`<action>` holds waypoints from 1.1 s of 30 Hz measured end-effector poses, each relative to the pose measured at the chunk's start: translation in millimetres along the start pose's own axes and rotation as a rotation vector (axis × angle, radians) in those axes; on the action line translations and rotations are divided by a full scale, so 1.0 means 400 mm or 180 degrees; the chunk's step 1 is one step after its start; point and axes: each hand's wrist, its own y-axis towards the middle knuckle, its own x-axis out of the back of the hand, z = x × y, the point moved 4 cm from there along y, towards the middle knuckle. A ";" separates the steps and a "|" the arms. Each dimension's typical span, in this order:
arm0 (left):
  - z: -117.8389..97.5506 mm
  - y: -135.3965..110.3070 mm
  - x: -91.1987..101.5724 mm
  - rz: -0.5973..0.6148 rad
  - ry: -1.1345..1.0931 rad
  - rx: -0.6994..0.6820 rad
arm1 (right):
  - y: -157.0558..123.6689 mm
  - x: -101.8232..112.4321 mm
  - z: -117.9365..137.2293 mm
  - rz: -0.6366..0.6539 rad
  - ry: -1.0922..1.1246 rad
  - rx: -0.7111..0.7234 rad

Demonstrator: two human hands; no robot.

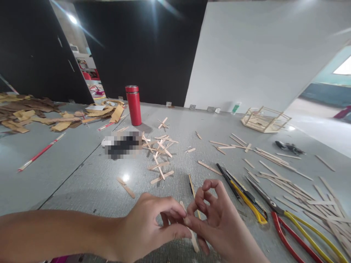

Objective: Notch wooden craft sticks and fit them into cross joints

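My left hand (157,223) reaches in from the left, thumb and fingers closed about a pale wooden craft stick (194,243). My right hand (215,219) meets it there, its thumb tip at the left fingertips and its fingers curled. Whatever the right fingers pinch is hidden. Behind the right fingers lies a thin stick with a dark part (192,182). Beyond my hands, several craft sticks are joined in crossed shapes (160,166). A broken-looking craft stick (126,187) rests to their left.
Right of my hands lie a yellow-and-black utility knife (248,201), red-and-yellow-handled snips (285,212) and many loose sticks (290,182). A stick frame (264,120) stands at the back right. A red flask (134,106) stands at the back, with brown scraps (60,126) leftward.
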 end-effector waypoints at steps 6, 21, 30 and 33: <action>0.010 -0.002 -0.002 -0.0008 0.0586 -0.0298 | -0.002 0.023 -0.016 -0.0033 -0.0832 0.0617; 0.039 0.006 0.002 0.0388 0.2025 -0.0169 | 0.057 0.067 0.027 0.0521 0.0752 -0.0263; 0.070 0.001 0.007 0.0339 0.2854 -0.0488 | 0.057 0.113 0.041 0.0451 -0.1887 0.0655; 0.069 -0.004 0.003 0.0421 0.2960 -0.0611 | 0.046 0.103 0.052 0.0136 -0.3909 0.1582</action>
